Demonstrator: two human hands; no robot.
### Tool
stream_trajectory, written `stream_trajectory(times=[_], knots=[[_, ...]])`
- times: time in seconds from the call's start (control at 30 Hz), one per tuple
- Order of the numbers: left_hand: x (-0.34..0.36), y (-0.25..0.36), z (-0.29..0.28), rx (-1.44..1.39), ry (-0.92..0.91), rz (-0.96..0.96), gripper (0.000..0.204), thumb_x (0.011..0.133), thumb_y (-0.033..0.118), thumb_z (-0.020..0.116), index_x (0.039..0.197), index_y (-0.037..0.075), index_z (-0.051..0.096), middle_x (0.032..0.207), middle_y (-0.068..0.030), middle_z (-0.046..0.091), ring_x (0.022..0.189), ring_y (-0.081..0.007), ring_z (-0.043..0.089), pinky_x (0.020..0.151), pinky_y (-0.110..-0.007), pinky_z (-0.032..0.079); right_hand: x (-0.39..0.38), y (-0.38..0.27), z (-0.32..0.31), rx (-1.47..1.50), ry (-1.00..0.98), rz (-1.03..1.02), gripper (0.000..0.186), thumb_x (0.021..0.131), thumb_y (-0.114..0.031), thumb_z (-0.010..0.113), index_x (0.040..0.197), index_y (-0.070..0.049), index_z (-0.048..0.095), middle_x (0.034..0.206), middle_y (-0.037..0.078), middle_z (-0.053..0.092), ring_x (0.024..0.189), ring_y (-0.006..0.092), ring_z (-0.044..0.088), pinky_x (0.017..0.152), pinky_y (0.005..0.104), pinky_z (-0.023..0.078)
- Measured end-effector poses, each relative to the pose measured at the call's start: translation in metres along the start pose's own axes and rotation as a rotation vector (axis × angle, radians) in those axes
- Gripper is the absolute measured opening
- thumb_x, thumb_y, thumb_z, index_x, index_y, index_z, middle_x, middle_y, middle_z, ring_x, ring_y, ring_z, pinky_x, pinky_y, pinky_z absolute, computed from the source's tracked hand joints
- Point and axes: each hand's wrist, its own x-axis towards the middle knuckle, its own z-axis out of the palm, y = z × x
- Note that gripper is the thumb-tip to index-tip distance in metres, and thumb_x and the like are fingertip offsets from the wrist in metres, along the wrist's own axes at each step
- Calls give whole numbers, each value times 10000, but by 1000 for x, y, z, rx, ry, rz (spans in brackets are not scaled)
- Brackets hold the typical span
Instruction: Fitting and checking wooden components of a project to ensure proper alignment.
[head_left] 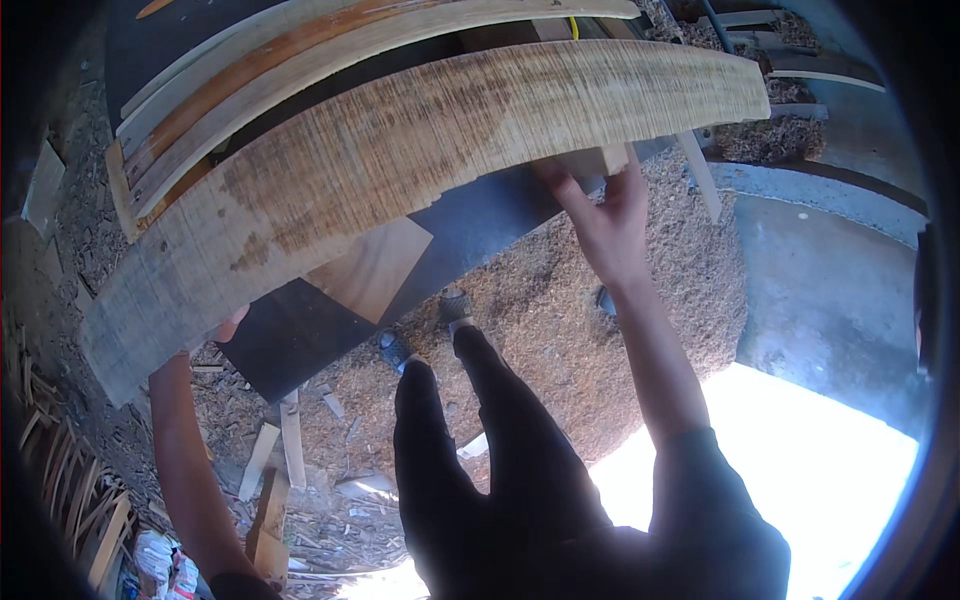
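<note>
Long board (430, 140) nearest, rough and stained, lying across between the person's two hands, over the near part of a dark table (490, 225). Whether it touches the table: cannot tell.

Right hand (610, 220): half open, thumb and fingers parted around a pale block (613, 158) under the board's lower edge; direct hold on the board not confirmed. Left hand (234, 325): mostly hidden behind the left end; a little shows below the edge; opening and grip cannot be told.

Risks, judged: board may tip or twist if the hands bear unevenly; rough edge may drive in splinters if it slides; fingers may be pinched if it drops on the table.

Surface: table carries a pale wood square (375, 265), partly covered by the board. Beneath, floor (540, 330) thick with shavings; loose strips (291, 440) near the feet could trip a step.

Farther: curved slats (270, 85) beyond the board; grey wall (830, 275) at right, glaring light below it.
</note>
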Motion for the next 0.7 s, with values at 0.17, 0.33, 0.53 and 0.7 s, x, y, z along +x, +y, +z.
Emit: stream_trajectory(times=[0.17,0.33,0.53,0.7], knots=[[9,7,4,66,-21,43,896,857,602,684,1583,161,399,1615,-108,397,1478,-329,387,1219,-480,336,-12,-3,-1,-40,91,97,518,921,-330,808,1266,2,608,1105,105,707,1048,215,674,929,368,522],[28,5,4,34,-64,20,880,862,597,689,1571,154,414,1587,-104,435,1460,-316,415,1208,-467,354,-14,2,-8,13,236,290,668,876,-431,838,1256,60,591,1048,148,680,1028,264,659,913,393,509],[47,14,-1,46,-122,14,915,822,574,762,1539,111,435,1506,-108,515,1384,-299,493,1137,-441,437,-32,-14,-50,-536,487,151,1318,745,-584,893,1614,43,125,1388,251,417,1282,365,499,1048,538,453],[56,23,0,-8,-22,-99,1148,710,588,847,1577,60,310,1555,-200,389,1393,-343,456,1090,-473,482,-1,-65,-79,-761,120,-356,1290,684,-451,950,1660,-163,158,1574,200,344,1429,419,423,1157,569,409]])
